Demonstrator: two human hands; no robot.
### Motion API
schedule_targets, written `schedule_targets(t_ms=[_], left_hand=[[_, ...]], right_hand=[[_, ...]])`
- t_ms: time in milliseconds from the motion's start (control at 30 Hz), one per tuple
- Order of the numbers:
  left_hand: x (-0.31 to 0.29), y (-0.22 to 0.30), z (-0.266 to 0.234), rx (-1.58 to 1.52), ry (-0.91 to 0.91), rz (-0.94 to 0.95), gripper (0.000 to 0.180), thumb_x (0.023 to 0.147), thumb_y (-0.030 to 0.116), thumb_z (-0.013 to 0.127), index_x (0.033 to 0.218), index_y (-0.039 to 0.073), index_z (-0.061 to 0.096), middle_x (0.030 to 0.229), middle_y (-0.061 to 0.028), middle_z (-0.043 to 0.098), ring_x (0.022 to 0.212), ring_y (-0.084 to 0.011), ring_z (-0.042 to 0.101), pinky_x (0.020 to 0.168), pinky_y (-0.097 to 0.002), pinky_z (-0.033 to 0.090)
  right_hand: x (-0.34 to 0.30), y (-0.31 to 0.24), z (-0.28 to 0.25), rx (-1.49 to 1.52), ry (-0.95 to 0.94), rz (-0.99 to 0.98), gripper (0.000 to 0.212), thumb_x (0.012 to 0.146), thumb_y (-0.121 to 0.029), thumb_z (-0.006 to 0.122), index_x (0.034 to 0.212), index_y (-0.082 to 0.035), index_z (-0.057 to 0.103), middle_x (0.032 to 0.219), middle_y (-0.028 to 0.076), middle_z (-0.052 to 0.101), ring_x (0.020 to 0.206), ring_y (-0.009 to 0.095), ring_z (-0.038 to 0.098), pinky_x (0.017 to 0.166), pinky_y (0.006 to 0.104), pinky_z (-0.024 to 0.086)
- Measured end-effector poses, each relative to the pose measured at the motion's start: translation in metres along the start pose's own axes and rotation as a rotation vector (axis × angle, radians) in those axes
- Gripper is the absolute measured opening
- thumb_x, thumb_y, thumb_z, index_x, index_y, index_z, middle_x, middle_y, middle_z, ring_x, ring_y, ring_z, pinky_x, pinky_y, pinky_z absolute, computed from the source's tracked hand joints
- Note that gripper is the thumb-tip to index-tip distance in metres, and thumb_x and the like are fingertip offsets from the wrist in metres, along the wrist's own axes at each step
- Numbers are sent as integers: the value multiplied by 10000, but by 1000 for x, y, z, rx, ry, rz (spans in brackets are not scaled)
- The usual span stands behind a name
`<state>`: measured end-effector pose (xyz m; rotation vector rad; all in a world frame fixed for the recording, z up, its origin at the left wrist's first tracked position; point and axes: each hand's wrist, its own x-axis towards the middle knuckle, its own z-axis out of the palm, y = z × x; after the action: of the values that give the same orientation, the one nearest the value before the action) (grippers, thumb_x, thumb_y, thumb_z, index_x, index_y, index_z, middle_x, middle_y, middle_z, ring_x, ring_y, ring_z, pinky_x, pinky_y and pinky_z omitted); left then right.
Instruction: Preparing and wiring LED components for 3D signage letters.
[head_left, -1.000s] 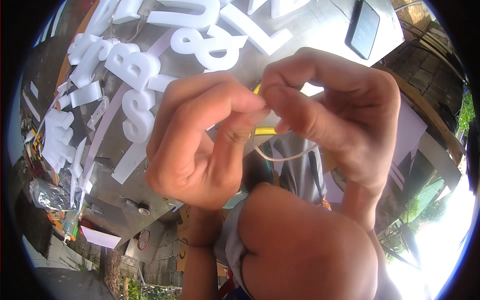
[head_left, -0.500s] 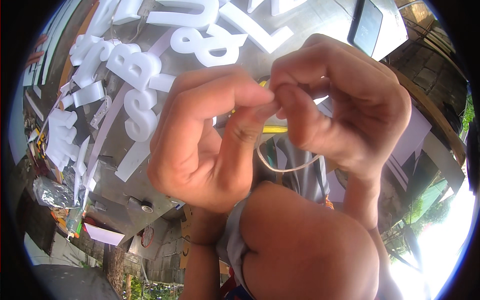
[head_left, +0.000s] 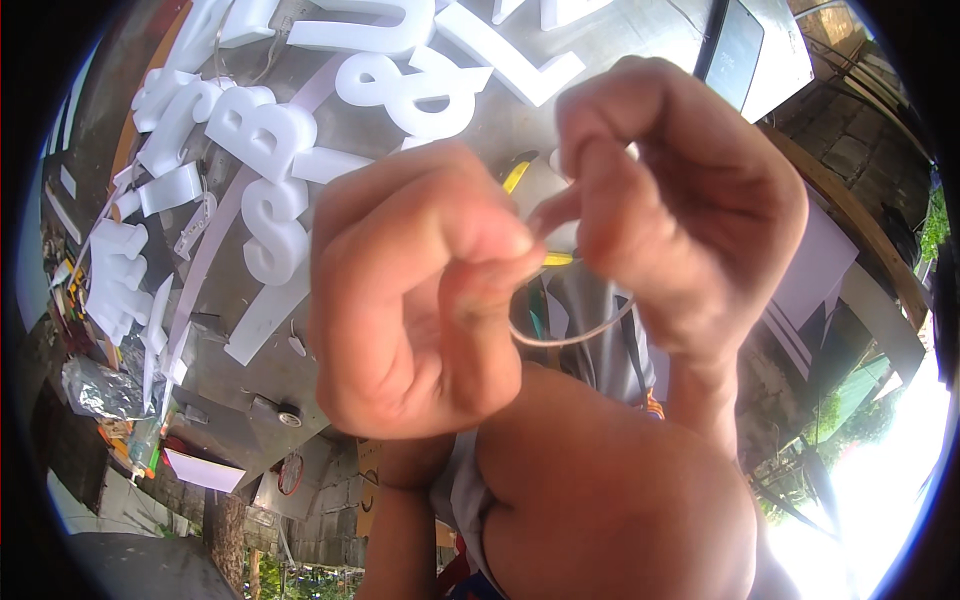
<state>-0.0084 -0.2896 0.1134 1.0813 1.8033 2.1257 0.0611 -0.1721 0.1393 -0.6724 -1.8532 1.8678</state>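
In front of me at mid-picture, both hands are raised and pinched close together. A thin pale wire (head_left: 570, 341) hangs in a shallow loop beneath them, running from one hand to the other. Thumb and forefinger of my left hand (head_left: 405, 290) are pressed together on its end, and the other fingers are curled in. My right hand (head_left: 700, 210) is curled too, one fingertip reaching to the left hand's pinch. The exact grip of the right fingers on the wire is partly hidden. Behind the hands shows a tool with yellow-and-black handles (head_left: 517, 178), mostly covered.
White block letters (head_left: 265, 130) lie over the grey metal table (head_left: 225, 395), mostly left and far. A phone (head_left: 735, 55) rests at the far right. Crumpled clear plastic (head_left: 105, 388) and assorted tools crowd the left edge. My bare knee (head_left: 610, 480) is below the hands.
My left hand has turned and shifted slightly right and down, its fingers curling tighter. The right hand's fingers have drawn a little back and up, widening the gap between the hands.
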Motion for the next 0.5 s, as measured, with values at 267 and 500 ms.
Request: schedule_targets(t_ms=[267,500], left_hand=[[10,11,-33,116,-176,6,156,889,100,522,948,-24,447,880,-126,490,720,-164,468,672,-281,393],[3,10,-24,163,-164,14,109,927,93,472,973,7,423,848,-128,505,655,-121,460,659,-236,381]], right_hand=[[-4,-20,8,112,-143,-48,239,806,-129,662,852,94,589,733,119,577,618,130,518,474,226,472],[-13,-15,20,278,-66,145,239,818,-153,677,839,65,580,747,83,585,657,88,511,598,206,385]])
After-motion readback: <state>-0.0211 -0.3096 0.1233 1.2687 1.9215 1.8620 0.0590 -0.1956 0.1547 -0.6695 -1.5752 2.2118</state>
